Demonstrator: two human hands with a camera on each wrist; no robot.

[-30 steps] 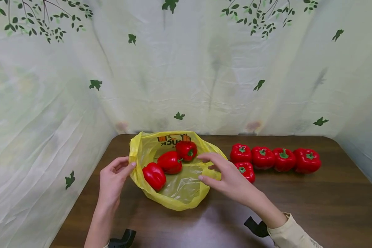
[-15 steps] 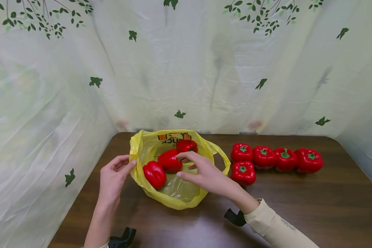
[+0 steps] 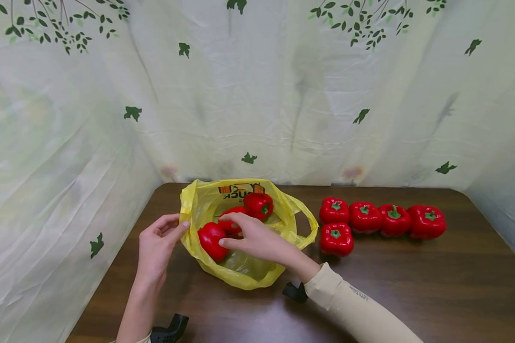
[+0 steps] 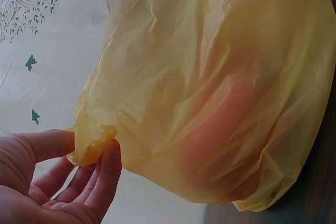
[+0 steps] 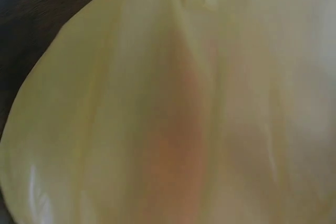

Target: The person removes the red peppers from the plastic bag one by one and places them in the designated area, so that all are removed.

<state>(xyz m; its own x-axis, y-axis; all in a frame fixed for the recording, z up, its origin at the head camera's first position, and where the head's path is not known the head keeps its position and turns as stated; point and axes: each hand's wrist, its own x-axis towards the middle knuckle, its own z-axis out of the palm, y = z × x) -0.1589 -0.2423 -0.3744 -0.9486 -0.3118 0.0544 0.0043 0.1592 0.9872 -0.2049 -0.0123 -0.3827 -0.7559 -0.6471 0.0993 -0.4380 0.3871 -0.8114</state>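
A yellow plastic bag [image 3: 246, 282] stands open on the table, with three red bell peppers [image 3: 258, 206] inside. Its left rim is pinched between the thumb and fingers of my left hand [image 3: 154, 250]; in the left wrist view, that hand [image 4: 68, 187] holds a crumpled edge of the bag [image 4: 157, 87]. Reaching over the right rim, my right hand [image 3: 262, 240] is inside the bag's mouth, fingers over the middle pepper and thumb at the left pepper [image 3: 211, 238]. Whether it touches them is unclear. The right wrist view is filled by blurred bag plastic [image 5: 79, 103].
Right of the bag, several more red bell peppers [image 3: 393, 220] sit in a row, with one pepper [image 3: 336, 239] in front of the row's left end. The brown wooden table [image 3: 433, 286] ends at a pale leaf-printed curtain [image 3: 257, 95].
My right hand has moved left from the bag's right rim, across its mouth to the left and middle peppers. The bag's right handle is uncovered. My left hand keeps its hold.
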